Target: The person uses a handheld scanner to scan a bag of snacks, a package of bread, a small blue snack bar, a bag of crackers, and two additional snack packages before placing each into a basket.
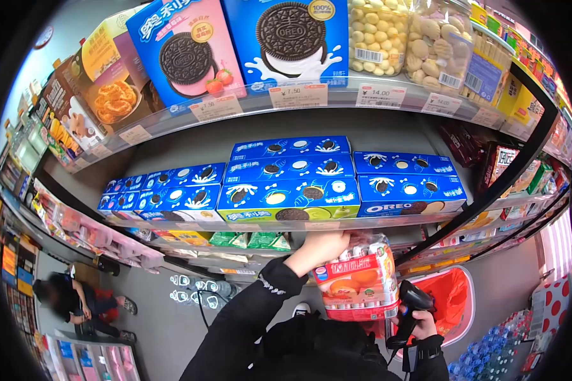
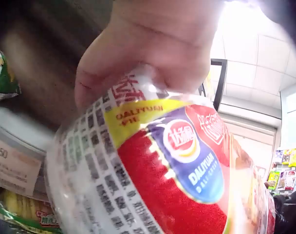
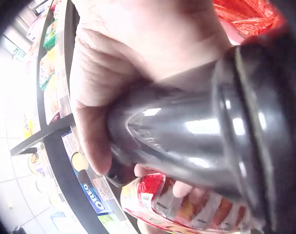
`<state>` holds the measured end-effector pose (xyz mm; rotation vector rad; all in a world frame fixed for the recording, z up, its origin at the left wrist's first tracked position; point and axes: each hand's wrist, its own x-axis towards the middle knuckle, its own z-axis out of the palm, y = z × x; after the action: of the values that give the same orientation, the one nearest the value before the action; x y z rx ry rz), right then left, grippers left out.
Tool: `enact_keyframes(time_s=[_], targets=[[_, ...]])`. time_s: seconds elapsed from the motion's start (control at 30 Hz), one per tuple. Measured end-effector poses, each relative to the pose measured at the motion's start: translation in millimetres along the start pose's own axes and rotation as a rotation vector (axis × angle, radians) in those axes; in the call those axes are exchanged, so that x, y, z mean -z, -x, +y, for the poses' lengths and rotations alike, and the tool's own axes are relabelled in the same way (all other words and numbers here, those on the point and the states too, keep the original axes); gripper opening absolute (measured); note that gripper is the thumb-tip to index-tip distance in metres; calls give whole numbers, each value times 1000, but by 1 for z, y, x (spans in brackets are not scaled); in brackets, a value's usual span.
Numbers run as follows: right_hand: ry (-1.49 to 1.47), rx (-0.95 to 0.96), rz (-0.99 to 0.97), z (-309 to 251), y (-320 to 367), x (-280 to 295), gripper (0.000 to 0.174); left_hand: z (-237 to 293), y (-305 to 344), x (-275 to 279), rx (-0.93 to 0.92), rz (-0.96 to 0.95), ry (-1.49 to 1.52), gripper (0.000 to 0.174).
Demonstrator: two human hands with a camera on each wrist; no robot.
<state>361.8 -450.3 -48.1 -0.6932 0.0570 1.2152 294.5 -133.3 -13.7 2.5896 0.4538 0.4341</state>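
Supermarket aisle, with blue Oreo boxes (image 1: pixel 289 184) stacked along a shelf (image 1: pixel 388 222).
At far left a person (image 1: pixel 70 301) crouched on the floor. Below the shelf, the left hand (image 1: pixel 318 246) was clenched around the top of a clear-wrapped Daliyuan snack pack (image 1: pixel 359 282), holding it upright in the air just under the shelf's front edge. Right of the pack, the right hand (image 1: pixel 424 325) had its fingers curled around the handle of a black barcode scanner (image 1: pixel 410 297), whose head sat close beside the pack. A red shopping basket (image 1: pixel 457 298) stood behind them.
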Motion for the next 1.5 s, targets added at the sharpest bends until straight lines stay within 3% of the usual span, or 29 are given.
enact_keyframes(time_s=[0.03,0.07,0.1,0.13,0.3,0.43,0.57,0.63,0.67,0.73,0.83,0.87,0.93,1.07,1.1,1.17,1.27,1.37,1.43,1.47,1.5], targets=[[3,-7,-2,-2,-1,0,54,-2,-9,2,4,-41,-18,26],[-4,-16,-48,-6,-3,1,53,31,-19,43,351,-446,266,29],[-12,-25,-94,-8,-3,2,53,30,-24,48,395,-561,220,29],[22,4,-122,-9,-5,4,46,22,-23,39,403,-556,221,29],[50,-10,-153,-16,-6,-20,42,-23,-41,9,309,-80,485,30],[30,165,-63,-16,-12,-35,30,-64,-31,-15,190,270,678,30],[59,185,-70,-16,-20,-51,26,-106,-19,-39,39,621,890,30],[113,201,-28,-16,-22,-54,24,-95,-7,-4,-266,622,-211,31],[134,213,-41,-15,-22,-54,28,-91,-2,2,-262,622,-206,31],[158,220,-46,-13,-21,-56,33,-87,6,5,-52,238,-319,31],[219,254,-26,-13,-18,-70,47,-91,3,-5,-12,248,-155,30],[285,255,-25,-14,-17,-77,53,-101,-4,-18,-104,395,-52,29],[386,254,-25,-16,-17,-80,64,-97,-7,-21,-98,388,-23,29],[518,264,48,-10,-13,-60,65,-90,-10,-22,-55,385,69,30],[499,332,63,-8,-15,-66,50,-88,-9,-22,-42,382,90,30],[757,391,204,-9,-18,-30,45,-87,-7,-20,-19,373,128,31],[790,492,351,-11,-25,-21,40,-87,-5,-15,18,371,178,31],[771,441,301,-15,-31,-17,40,-90,-7,-16,55,279,211,31],[720,457,259,-12,-36,-27,42,-82,-10,-22,-126,500,93,31],[666,475,224,-9,-38,-34,45,-79,-9,-26,-123,499,93,31],[612,494,190,-8,-40,-41,47,-70,-8,-24,-67,413,359,30]])
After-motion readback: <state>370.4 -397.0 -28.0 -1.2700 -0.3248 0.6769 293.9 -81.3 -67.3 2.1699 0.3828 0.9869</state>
